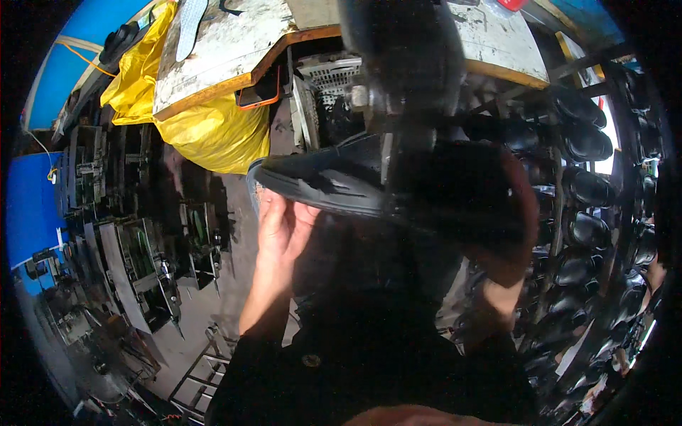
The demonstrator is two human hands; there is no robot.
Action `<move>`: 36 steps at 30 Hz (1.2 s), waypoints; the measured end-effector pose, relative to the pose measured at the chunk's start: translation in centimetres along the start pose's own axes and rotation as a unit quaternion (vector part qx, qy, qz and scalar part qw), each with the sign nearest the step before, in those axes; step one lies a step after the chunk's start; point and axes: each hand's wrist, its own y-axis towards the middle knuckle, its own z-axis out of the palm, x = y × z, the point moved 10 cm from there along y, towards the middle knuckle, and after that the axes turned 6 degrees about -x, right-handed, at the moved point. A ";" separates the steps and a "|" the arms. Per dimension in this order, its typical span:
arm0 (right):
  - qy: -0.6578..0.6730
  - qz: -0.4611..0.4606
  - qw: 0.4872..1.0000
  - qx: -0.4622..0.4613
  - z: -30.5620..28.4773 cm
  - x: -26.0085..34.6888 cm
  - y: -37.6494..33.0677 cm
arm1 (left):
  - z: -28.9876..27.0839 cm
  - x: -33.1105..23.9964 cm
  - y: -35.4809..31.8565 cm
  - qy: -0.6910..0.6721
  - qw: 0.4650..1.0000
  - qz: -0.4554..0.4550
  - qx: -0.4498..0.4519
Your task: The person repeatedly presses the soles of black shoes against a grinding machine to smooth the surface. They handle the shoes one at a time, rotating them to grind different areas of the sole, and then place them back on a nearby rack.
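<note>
A black shoe [320, 177] lies across the middle of the view, its grey-black sole edge facing me and its tip at the left. My left hand [283, 221] holds that tip from below, fingers and thumb closed on it. Over the shoe's right part stands a dark upright machine part [408, 60], which comes down from the top and hides some of it. My right hand [522, 206] is at the right end of the dark shape, deep in shadow. Its fingers cannot be made out, nor can its contact with the shoe.
A worn white bench [227, 53] with a wooden edge stands ahead, a yellow sack [213, 138] under it. An orange-edged phone [259, 96] and a grey plastic crate [330, 74] are near it. Racks with several black shoes [590, 188] line the right; metal racks [135, 263] fill the left.
</note>
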 end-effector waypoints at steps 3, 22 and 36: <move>0.146 0.050 0.988 -0.008 2.3 -2.0 -0.6 | -1.0 -3.1 -0.4 0.042 0.998 0.042 -0.004; -0.096 -0.055 0.989 0.103 6.6 1.0 2.3 | 18.2 -4.3 -2.6 0.726 0.583 0.291 0.219; 0.077 0.099 0.992 0.036 6.7 -8.3 -2.5 | 13.6 -0.6 0.1 0.446 0.859 0.163 0.190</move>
